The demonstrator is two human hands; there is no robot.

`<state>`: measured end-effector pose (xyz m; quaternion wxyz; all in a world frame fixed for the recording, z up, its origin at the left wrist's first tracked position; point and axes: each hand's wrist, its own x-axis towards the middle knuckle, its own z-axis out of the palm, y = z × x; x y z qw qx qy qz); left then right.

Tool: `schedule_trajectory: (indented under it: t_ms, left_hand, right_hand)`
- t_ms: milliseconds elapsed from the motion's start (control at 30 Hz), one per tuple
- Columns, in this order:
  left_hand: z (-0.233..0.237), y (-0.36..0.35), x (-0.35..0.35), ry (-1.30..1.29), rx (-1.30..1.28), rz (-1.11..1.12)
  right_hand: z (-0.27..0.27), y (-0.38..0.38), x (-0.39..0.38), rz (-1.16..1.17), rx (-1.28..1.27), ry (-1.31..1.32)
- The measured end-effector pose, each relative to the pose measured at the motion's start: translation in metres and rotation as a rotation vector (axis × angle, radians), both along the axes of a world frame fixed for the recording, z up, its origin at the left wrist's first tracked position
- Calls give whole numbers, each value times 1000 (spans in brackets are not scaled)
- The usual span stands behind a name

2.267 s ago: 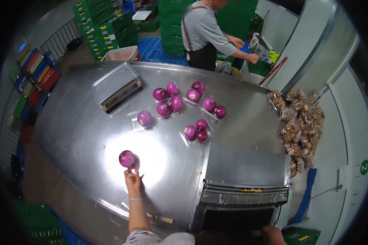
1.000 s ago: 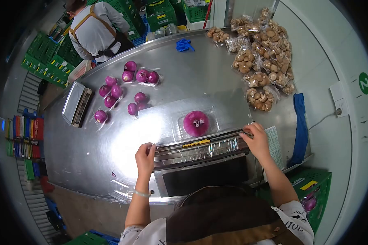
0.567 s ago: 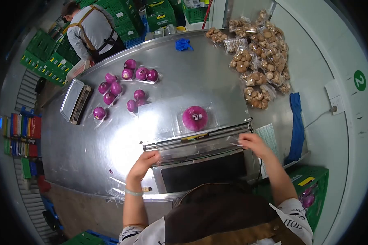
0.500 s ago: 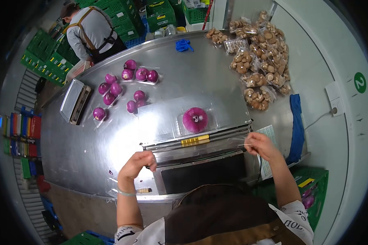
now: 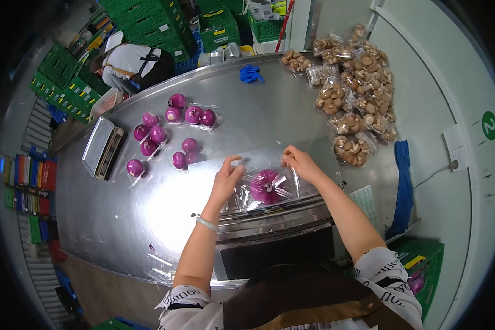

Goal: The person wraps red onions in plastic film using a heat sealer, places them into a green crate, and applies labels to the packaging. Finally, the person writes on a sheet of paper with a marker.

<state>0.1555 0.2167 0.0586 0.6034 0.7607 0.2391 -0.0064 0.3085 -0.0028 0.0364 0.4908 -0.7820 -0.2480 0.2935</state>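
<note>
A large purple onion [image 5: 266, 186] sits on the wrapping machine's flat plate, with clear plastic film [image 5: 291, 184] drawn over it in creases. To its upper left, my left hand [image 5: 227, 177] is bent at the fingers around the film's edge; those fingers are slightly blurred. My right hand [image 5: 301, 163] pinches the film at the upper right of the onion. Below the onion runs the wrapping machine's roller bar [image 5: 275, 219], in front of a black panel [image 5: 277, 253].
Several wrapped purple onions [image 5: 158, 133] lie at the left, near a scale [image 5: 101, 148]. Bagged mushrooms [image 5: 363, 82] are heaped at the back right. Blue bundles [image 5: 251, 74] and a blue strip [image 5: 402, 187] lie on the metal table [image 5: 148, 220]. A person [image 5: 132, 66] bends beside green crates [image 5: 143, 22].
Both hands have moved forward from the roller bar to beyond the onion, and film now covers the onion. The other person has bent lower.
</note>
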Motion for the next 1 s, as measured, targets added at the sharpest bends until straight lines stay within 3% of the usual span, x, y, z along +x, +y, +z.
schedule_trajectory:
  t_ms: [67,167,300,400,567,667,767,833,933,967,1000]
  left_hand:
    - [10,-1,-5,52,-139,-73]
    - [26,8,-10,184,-232,-194]
    - [36,-6,-28,159,-36,-216]
    - [29,-19,-41,127,-66,-142]
    - [92,-53,-91,190,-395,-106]
    - [101,-79,-140,262,-339,-110]
    - [63,-106,-171,367,-360,-45]
    - [10,-110,-187,323,-282,-75]
    - [-45,-117,-192,142,16,-52]
    - [-45,-122,-191,192,-24,-20]
    - [-44,-124,-192,191,91,-19]
  right_hand:
    - [23,-2,-12,79,-6,-28]
    - [39,-4,-10,299,-250,38]
    - [10,-24,-36,127,147,-283]
    - [40,-30,-57,49,102,-29]
    - [95,-61,-107,36,42,238]
    - [113,-93,-153,50,48,389]
    - [98,-114,-181,83,-80,324]
    - [89,-124,-190,140,-244,213]
    - [24,-130,-205,67,-197,112]
    - [-3,-134,-208,39,-135,26]
    - [-12,-138,-208,20,-212,128]
